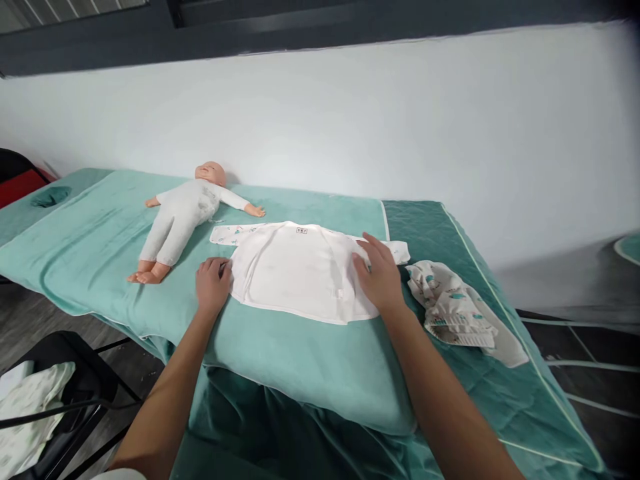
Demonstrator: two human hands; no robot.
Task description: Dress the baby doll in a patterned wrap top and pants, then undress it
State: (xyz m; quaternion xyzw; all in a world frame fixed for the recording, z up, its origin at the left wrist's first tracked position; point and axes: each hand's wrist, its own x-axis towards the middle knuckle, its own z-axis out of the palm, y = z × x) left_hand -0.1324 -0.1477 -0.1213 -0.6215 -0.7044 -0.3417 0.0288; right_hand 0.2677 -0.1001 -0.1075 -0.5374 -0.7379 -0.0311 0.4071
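Both hands lie flat and open, gripping nothing: the left hand [213, 283] at nine o'clock, the right hand [381, 275] at three o'clock of the white baby shirt [297, 270], spread mid-bed [310, 360]. The smoothing looks nearly finished; folding likely calls for pinching an edge.

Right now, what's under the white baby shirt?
The white baby shirt lies flat on the green towel. Both hands, left and right, press it. Anything beneath is covered.

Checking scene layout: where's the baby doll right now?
In the head view the baby doll lies on its back at the far left of the green-covered table, near the wall, just left of the white baby top under both hands.
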